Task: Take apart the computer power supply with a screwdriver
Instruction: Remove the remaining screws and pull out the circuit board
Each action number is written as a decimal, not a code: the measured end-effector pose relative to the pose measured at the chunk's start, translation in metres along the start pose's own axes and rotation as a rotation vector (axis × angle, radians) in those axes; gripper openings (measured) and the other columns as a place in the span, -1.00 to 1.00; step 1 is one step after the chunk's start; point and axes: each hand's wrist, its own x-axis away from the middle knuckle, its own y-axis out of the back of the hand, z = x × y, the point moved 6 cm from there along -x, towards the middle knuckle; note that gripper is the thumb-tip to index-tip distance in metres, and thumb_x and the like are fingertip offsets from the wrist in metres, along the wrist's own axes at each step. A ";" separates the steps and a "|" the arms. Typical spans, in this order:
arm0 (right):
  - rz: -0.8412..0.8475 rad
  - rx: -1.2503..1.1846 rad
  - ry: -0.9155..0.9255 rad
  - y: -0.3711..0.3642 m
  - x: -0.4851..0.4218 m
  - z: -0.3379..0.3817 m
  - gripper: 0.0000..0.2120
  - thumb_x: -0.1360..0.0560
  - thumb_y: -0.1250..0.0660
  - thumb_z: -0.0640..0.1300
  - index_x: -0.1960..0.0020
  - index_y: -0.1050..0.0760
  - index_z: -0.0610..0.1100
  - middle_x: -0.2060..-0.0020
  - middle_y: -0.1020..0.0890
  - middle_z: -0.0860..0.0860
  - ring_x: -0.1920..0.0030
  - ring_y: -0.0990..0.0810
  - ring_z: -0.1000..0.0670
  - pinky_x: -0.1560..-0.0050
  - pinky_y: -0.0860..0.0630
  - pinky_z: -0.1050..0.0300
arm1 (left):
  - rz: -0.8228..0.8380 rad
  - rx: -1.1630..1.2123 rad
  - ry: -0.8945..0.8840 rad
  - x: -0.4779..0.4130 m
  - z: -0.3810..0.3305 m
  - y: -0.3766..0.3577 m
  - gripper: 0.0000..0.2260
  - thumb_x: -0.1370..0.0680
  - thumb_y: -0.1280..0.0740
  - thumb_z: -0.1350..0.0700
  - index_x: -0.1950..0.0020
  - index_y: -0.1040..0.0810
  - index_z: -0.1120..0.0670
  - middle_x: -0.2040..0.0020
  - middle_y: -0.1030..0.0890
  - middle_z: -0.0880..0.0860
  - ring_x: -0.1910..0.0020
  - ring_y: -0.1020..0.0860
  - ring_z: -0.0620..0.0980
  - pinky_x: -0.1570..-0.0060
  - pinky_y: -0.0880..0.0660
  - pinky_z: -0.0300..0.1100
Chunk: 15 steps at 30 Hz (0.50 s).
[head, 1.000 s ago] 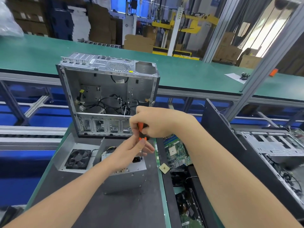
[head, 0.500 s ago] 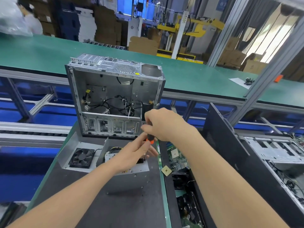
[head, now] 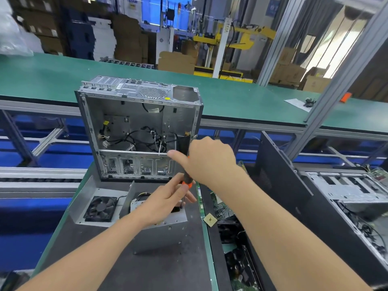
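Right hand (head: 207,162) has its grip clenched on the screwdriver (head: 187,183), tip down on the power supply (head: 161,236); left hand (head: 165,201), at seven o'clock, pinches the shaft.

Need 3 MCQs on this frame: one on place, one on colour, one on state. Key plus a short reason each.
1. Where does the black fan lie relative to the power supply?
A) to its left
B) to its right
C) on top of it

2. The grip of the screwdriver is:
A) blue
B) orange and black
C) yellow

3. The right hand is:
A) flat on the mat
B) holding the screwdriver
C) empty in the air

Key:
1 A, the fan lies left of the supply.
2 B, orange and black show just below the fist.
3 B, its fingers curl round the top of the grip.
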 end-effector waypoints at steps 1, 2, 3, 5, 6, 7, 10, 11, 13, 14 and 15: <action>0.038 -0.049 -0.026 -0.006 -0.001 0.002 -0.37 -0.60 -0.04 0.42 0.31 -0.30 -0.11 0.38 -0.45 -0.03 0.43 -0.41 -0.05 0.45 -0.25 0.14 | -0.004 -0.006 -0.007 0.001 -0.001 -0.001 -0.67 -0.62 -0.10 -0.42 -0.37 -0.32 -0.45 -0.09 -0.73 -0.10 -0.15 -0.66 -0.10 -0.23 -0.59 0.09; 0.077 -0.104 -0.021 -0.012 -0.003 0.003 -0.44 -0.63 -0.09 0.33 0.30 -0.28 -0.11 0.36 -0.44 -0.04 0.41 -0.40 -0.05 0.44 -0.26 0.14 | -0.008 -0.010 -0.012 0.001 -0.001 -0.001 -0.67 -0.63 -0.10 -0.41 -0.39 -0.31 -0.45 -0.09 -0.73 -0.10 -0.15 -0.66 -0.11 -0.23 -0.57 0.10; 0.106 -0.152 0.008 -0.014 -0.005 0.003 -0.51 -0.64 -0.15 0.24 0.28 -0.28 -0.10 0.34 -0.43 -0.03 0.39 -0.41 -0.06 0.43 -0.27 0.14 | -0.011 -0.010 -0.013 0.002 0.000 -0.001 -0.66 -0.64 -0.10 -0.39 -0.41 -0.31 -0.42 -0.10 -0.73 -0.10 -0.16 -0.67 -0.11 -0.24 -0.56 0.11; 0.175 -0.234 0.130 -0.018 -0.008 0.002 -0.63 -0.62 -0.23 0.16 0.20 -0.36 -0.10 0.29 -0.47 -0.01 0.32 -0.47 -0.05 0.39 -0.32 0.12 | -0.011 0.017 -0.004 0.003 0.003 0.000 -0.64 -0.66 -0.09 -0.36 -0.44 -0.33 -0.36 -0.12 -0.73 -0.07 -0.17 -0.66 -0.09 -0.26 -0.55 0.13; 0.220 -0.266 0.202 -0.017 -0.007 0.002 -0.68 -0.61 -0.26 0.15 0.12 -0.41 -0.08 0.26 -0.48 0.02 0.27 -0.50 -0.06 0.36 -0.35 0.10 | -0.011 0.040 0.006 0.003 0.005 0.001 -0.64 -0.67 -0.09 -0.34 -0.44 -0.35 -0.33 -0.13 -0.73 -0.05 -0.19 -0.66 -0.07 -0.27 -0.55 0.14; 0.256 -0.303 0.274 -0.013 -0.005 0.001 -0.76 -0.59 -0.31 0.13 0.06 -0.44 -0.04 0.24 -0.49 0.06 0.23 -0.52 -0.03 0.33 -0.36 0.10 | -0.012 0.058 0.015 0.004 0.007 0.002 -0.64 -0.68 -0.09 -0.33 -0.44 -0.36 -0.30 -0.13 -0.73 -0.03 -0.20 -0.66 -0.05 -0.28 -0.55 0.15; 0.322 -0.363 0.499 -0.001 0.002 0.005 -0.91 -0.51 -0.39 -0.12 0.01 -0.56 0.03 0.21 -0.49 0.17 0.17 -0.45 0.25 0.30 -0.31 0.28 | -0.016 0.068 0.022 0.004 0.009 0.003 -0.63 -0.68 -0.11 -0.32 -0.44 -0.37 -0.27 -0.14 -0.73 0.00 -0.21 -0.66 -0.02 -0.27 -0.57 0.15; 0.332 -0.342 0.556 0.000 0.005 0.008 -0.86 -0.48 -0.39 -0.20 0.02 -0.59 0.02 0.18 -0.48 0.16 0.15 -0.40 0.30 0.27 -0.28 0.36 | -0.019 0.064 0.025 0.003 0.009 0.003 -0.63 -0.67 -0.12 -0.35 -0.43 -0.38 -0.29 -0.14 -0.73 -0.01 -0.20 -0.67 -0.03 -0.26 -0.57 0.15; 0.330 -0.309 0.600 0.000 0.008 0.013 -0.85 -0.47 -0.37 -0.24 0.02 -0.62 -0.03 0.13 -0.47 0.13 0.11 -0.36 0.29 0.21 -0.27 0.38 | -0.024 0.059 0.029 0.003 0.009 0.002 -0.62 -0.63 -0.14 -0.39 -0.41 -0.38 -0.33 -0.13 -0.73 -0.03 -0.17 -0.68 -0.05 -0.26 -0.57 0.15; 0.309 -0.305 0.581 0.000 0.009 0.014 -0.87 -0.49 -0.37 -0.17 -0.02 -0.61 -0.03 0.13 -0.47 0.13 0.10 -0.39 0.23 0.17 -0.34 0.31 | -0.026 0.053 0.028 0.003 0.009 0.002 -0.63 -0.63 -0.15 -0.40 -0.39 -0.38 -0.34 -0.12 -0.73 -0.03 -0.16 -0.68 -0.05 -0.26 -0.57 0.15; 0.265 -0.287 0.529 -0.001 0.008 0.013 -0.86 -0.52 -0.37 -0.03 -0.07 -0.58 -0.01 0.15 -0.47 0.14 0.10 -0.43 0.18 0.15 -0.41 0.19 | -0.029 0.050 0.026 0.003 0.008 0.002 -0.63 -0.62 -0.14 -0.41 -0.37 -0.39 -0.34 -0.11 -0.73 -0.04 -0.15 -0.68 -0.06 -0.26 -0.57 0.15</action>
